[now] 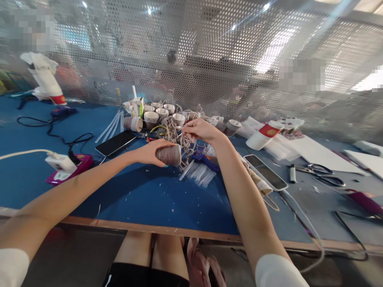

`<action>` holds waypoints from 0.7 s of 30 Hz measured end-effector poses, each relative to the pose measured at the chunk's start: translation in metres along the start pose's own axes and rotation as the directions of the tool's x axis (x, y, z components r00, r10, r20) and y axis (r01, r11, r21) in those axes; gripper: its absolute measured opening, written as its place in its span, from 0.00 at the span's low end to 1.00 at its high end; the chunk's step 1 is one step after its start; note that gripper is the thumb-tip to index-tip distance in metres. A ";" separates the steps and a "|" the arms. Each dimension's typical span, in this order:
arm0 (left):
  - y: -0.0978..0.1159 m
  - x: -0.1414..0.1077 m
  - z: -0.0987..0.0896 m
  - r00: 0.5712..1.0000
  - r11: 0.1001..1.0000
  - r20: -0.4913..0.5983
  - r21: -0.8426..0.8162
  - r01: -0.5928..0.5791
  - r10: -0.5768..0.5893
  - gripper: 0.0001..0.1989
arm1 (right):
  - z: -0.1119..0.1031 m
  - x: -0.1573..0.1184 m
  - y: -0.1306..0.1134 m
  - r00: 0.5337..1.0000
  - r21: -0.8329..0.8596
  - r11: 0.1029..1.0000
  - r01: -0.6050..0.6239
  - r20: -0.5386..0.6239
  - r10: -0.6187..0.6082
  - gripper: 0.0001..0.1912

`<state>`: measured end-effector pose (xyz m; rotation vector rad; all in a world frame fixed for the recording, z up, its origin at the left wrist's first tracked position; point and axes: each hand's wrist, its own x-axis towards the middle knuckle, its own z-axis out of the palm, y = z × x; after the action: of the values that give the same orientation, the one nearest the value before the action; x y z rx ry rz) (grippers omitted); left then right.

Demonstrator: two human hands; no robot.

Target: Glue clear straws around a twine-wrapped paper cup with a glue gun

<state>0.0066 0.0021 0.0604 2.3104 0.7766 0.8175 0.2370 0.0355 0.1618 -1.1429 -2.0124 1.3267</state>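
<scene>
My left hand [154,152] is wrapped round a cup covered in grey-brown cord [170,154], which lies tilted on its side above the table. Just beyond it, my right hand [199,130] is closed in a pinch; a thin pale piece shows at its fingertips, too small to name. Between and behind the hands is a tangled heap of grey cord [172,129]. A blue glue gun [206,159] lies below my right hand, beside clear glue sticks [199,175]. Several white cups wrapped in cord [151,116] stand behind the heap.
A dark phone [116,143] and a purple power strip [70,169] lie to the left. On the right are another phone [266,172], scissors [320,169] and a stack of paper cups [265,134]. A perforated metal screen [227,79] borders the table's back.
</scene>
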 end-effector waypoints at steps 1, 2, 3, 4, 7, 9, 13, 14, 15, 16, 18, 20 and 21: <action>0.000 0.001 0.000 0.999 1.000 -0.033 0.022 -0.019 0.019 0.41 | 0.001 0.001 0.001 0.999 -0.006 0.999 0.033 -0.018 -0.033 0.17; -0.001 0.001 0.001 0.997 0.998 -0.065 0.058 -0.029 0.032 0.41 | 0.003 0.002 0.001 0.997 -0.012 0.998 0.068 -0.034 -0.068 0.17; -0.002 0.001 0.002 0.994 0.994 -0.103 0.104 -0.031 0.042 0.41 | 0.004 0.003 0.001 0.993 -0.015 0.994 0.106 -0.053 -0.107 0.17; -0.003 0.001 0.004 0.987 0.987 -0.150 0.157 -0.031 0.055 0.41 | 0.006 0.004 0.000 0.986 -0.019 0.989 0.147 -0.072 -0.148 0.18; -0.010 0.000 0.012 0.925 0.941 -0.337 0.334 -0.054 0.173 0.42 | 0.009 0.000 -0.008 0.960 -0.040 0.963 0.266 -0.075 -0.268 0.19; -0.015 -0.002 0.015 0.858 0.881 -0.415 0.466 -0.085 0.302 0.43 | 0.010 -0.010 -0.019 0.950 -0.083 0.946 0.312 0.005 -0.313 0.20; -0.022 -0.003 0.016 0.740 0.768 -0.494 0.639 -0.047 0.456 0.43 | 0.015 -0.042 -0.047 0.923 -0.410 0.828 0.382 0.214 -0.320 0.25; -0.022 -0.003 0.016 0.714 0.751 -0.514 0.660 -0.026 0.476 0.43 | 0.018 -0.050 -0.053 0.906 -0.533 0.736 0.417 0.183 -0.381 0.25; -0.023 -0.004 0.015 0.691 0.736 -0.528 0.677 -0.010 0.494 0.42 | 0.021 -0.056 -0.057 0.870 -0.644 0.628 0.438 0.127 -0.476 0.25; -0.023 -0.004 0.015 0.674 0.724 -0.535 0.690 0.001 0.509 0.42 | 0.024 -0.062 -0.061 0.809 -0.731 0.519 0.443 0.077 -0.582 0.25; -0.022 -0.004 0.015 0.651 0.704 -0.538 0.710 0.007 0.536 0.41 | 0.029 -0.070 -0.064 0.628 -0.838 0.321 0.442 0.034 -0.777 0.23; -0.021 -0.004 0.015 0.621 0.683 -0.538 0.730 0.006 0.570 0.40 | 0.032 -0.076 -0.066 0.428 -0.862 0.178 0.475 0.049 -0.903 0.21; -0.021 -0.004 0.015 0.599 0.668 -0.533 0.744 -0.002 0.597 0.40 | 0.032 -0.079 -0.067 0.342 -0.850 0.151 0.505 0.036 -0.939 0.22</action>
<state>0.0072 0.0087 0.0347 2.7892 1.1556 2.0760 0.2307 -0.0592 0.2132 -0.3675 -2.1562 -0.4622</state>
